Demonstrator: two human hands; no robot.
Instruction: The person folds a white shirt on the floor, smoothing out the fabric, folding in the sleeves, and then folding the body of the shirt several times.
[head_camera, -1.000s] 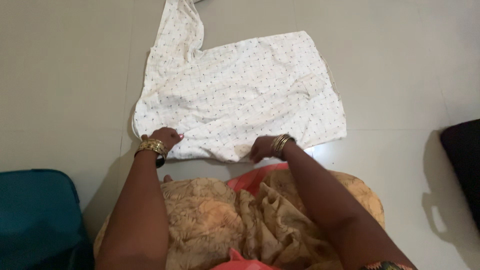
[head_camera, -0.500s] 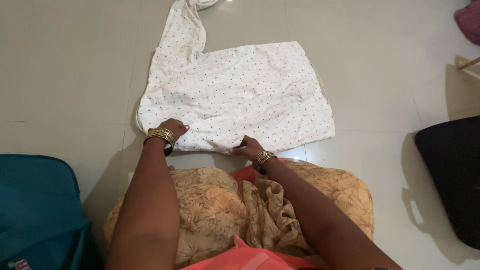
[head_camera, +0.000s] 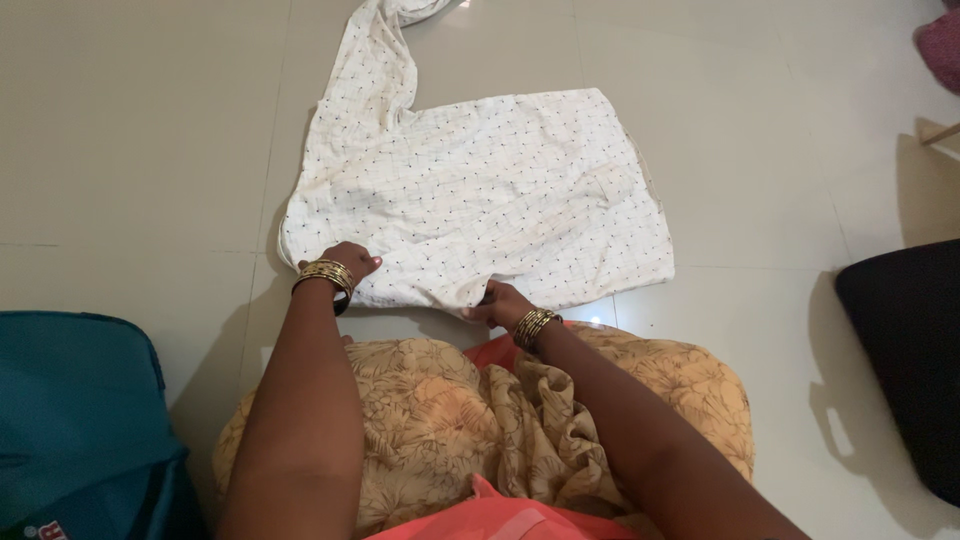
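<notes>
A white garment with small dark dots (head_camera: 480, 190) lies spread flat on the tiled floor in front of me, one sleeve stretching away at the top left. My left hand (head_camera: 345, 264), with gold bangles at the wrist, pinches the garment's near left edge. My right hand (head_camera: 500, 303), also bangled, grips the near hem toward the middle, where the cloth bunches slightly. Both forearms reach out over my lap, which is covered in tan floral fabric.
A teal bag (head_camera: 75, 420) sits at my left on the floor. A black object (head_camera: 905, 350) lies at the right edge, and a bit of pink cloth (head_camera: 940, 45) shows at the top right corner. Beige floor tiles (head_camera: 140, 130) surround the garment.
My right hand has slid left along the near hem toward the middle. The left hand stays on the left edge. The view has shifted slightly.
</notes>
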